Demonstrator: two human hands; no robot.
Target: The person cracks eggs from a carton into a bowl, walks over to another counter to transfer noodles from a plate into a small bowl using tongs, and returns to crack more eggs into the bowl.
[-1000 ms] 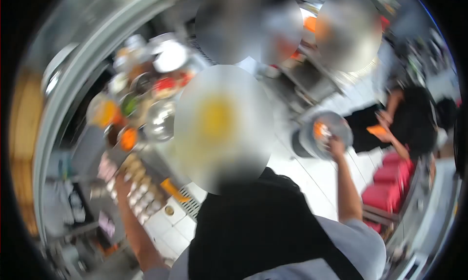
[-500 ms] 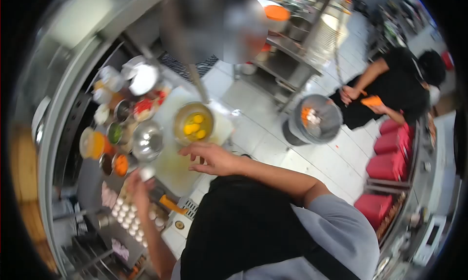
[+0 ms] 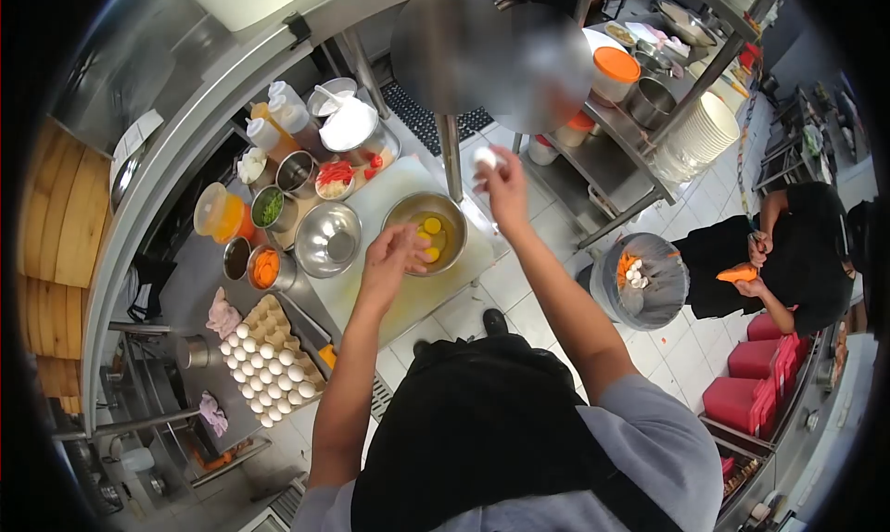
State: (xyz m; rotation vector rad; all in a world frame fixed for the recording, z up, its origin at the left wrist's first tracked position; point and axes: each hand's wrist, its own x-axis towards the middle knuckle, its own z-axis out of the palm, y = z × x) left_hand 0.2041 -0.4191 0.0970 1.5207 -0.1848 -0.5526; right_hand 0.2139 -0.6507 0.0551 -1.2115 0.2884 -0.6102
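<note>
The right hand [image 3: 506, 195] has moved up and out, gripping an egg [image 3: 485, 158]. The left hand [image 3: 393, 257], fingers part open, is over the bowl [image 3: 456, 228]. A loose grip could drop the egg.

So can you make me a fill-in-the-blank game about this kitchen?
1. The right hand holds a small white thing, and the ____ hand is at the bowl of yolks.
2. In the metal bowl, the egg yolks are coloured ____.
3. The whole eggs in the tray are all coloured ____.
4. The other person holds a carrot-like thing coloured ____.

Missing words: left; yellow; white; orange.
</note>
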